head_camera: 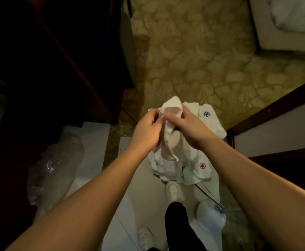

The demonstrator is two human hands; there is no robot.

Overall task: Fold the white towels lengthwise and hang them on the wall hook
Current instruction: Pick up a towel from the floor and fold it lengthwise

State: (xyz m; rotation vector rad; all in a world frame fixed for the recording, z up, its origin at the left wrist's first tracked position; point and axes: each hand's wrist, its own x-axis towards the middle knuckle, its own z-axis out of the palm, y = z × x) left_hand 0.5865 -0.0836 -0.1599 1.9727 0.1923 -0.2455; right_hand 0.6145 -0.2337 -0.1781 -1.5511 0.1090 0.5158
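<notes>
White terry towel [168, 127], small and bunched, hangs between both hands over the floor, its top corner standing up above the fingers and its lower end drooping in a loose fold. Nearest the camera, two pale shoes [173, 192] and a black trouser leg [176, 223] stand on the white floor tiles [148, 205], with a round white dome-shaped object [210, 217] just to the right of the leg. A crumpled clear plastic bag [53, 169] lies on the tiles to the left. Both bare forearms reach forward. The left hand [148, 132] has its fingers curled in, pinching the towel's edge; the right hand [189, 130] grips the same cloth from the other side, thumb and fingers closed on it, the two hands almost touching. Below them a heap of white towels [193, 167] lies on the floor, one bearing a red flower emblem [202, 165], another a blue flower emblem [206, 114]. Beyond spreads yellow-green floral carpet [193, 51], and a white-covered bed corner [289, 20] at far right.
</notes>
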